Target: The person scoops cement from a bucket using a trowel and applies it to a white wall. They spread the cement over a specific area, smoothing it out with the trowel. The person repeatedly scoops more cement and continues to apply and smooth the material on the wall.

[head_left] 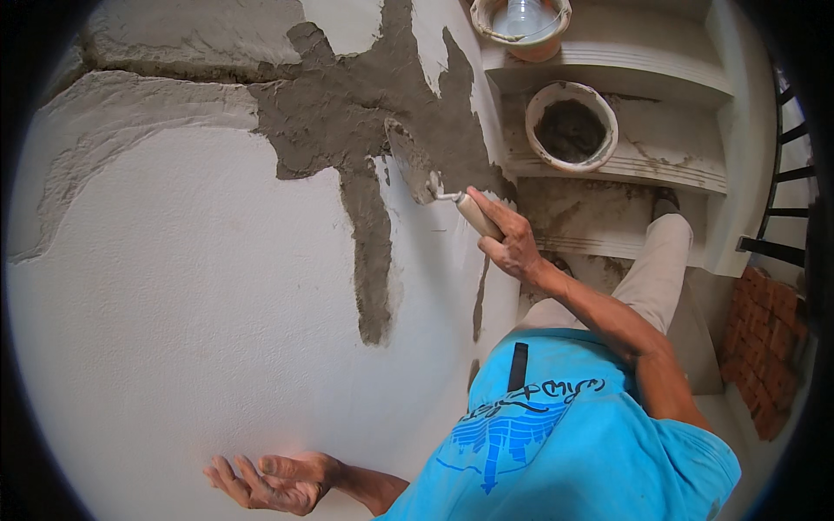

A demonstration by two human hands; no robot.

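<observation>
In my right hand (511, 236) is a trowel (410, 161), its pale handle wrapped by my fingers. The trowel's blade lies against a patch of wet grey mortar (334, 113) spread over the white wall (217, 278). One strip of the mortar runs down from the patch, below the blade's left side. My left hand (271, 482) is low on the left beside the wall, palm turned up, fingers apart and slightly curled, with nothing in it. Whether its back touches the wall I cannot tell.
A bucket of dark mortar (570, 127) stands on the stairs (643, 161) to the right. Above it, another bucket (530, 43) holds a clear plastic container. A black railing (773, 252) and a reddish-brown brick stack (764, 347) line the far right.
</observation>
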